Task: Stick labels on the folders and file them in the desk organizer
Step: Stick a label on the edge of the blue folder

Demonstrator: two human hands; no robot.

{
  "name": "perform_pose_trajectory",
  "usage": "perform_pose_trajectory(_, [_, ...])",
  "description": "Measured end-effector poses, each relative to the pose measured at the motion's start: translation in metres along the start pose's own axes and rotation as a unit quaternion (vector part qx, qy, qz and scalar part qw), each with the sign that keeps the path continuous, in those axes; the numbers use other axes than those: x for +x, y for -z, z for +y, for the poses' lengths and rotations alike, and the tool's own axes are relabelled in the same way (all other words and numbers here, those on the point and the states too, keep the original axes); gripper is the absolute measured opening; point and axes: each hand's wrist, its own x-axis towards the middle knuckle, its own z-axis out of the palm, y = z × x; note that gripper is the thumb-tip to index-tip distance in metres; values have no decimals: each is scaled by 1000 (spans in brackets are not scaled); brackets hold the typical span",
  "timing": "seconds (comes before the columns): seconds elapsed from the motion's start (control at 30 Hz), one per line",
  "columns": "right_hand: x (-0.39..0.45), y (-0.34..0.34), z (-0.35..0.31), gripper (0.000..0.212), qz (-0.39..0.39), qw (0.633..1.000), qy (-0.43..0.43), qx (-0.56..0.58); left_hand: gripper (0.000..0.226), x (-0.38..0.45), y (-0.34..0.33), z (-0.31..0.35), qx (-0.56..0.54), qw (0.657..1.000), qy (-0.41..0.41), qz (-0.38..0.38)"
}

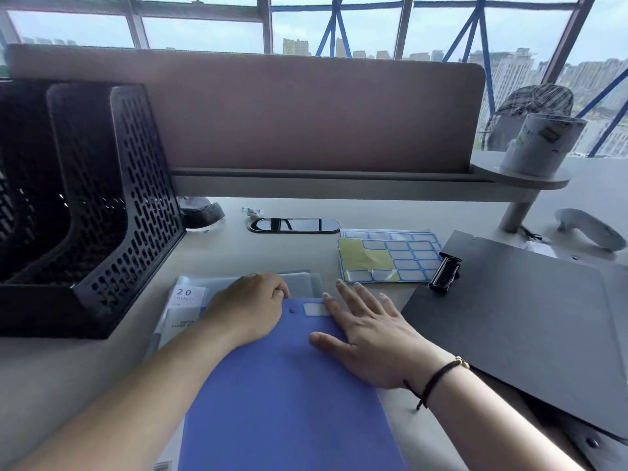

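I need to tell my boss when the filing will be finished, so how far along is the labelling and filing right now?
Early. Done: one label sits on the blue folder. In hand: the right hand lies flat beside that label, and the left hand, fingers curled, rests on the folder's top edge. Left: the clear folder underneath and the black folder show no label, and no folder is visible in the black organizer.

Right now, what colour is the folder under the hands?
Blue folder, seen in the head view.
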Motion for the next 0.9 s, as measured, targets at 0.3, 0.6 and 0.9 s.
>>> perform_pose_trajectory(0.3, [-5, 1, -16, 82, 1, 998, 56, -4, 31, 0, -1, -1, 4, 1000, 2, -8])
perform_pose_trajectory(0.6, [-7, 13, 7, 89, -55, 998, -9, -7, 33, -2, -1, -1, -2, 1000, -1, -14])
perform_pose_trajectory(0.9, [-8, 5, -12, 89, -32, 998, 46, -1, 32, 2, -3, -3, -12, 1000, -2, -8])
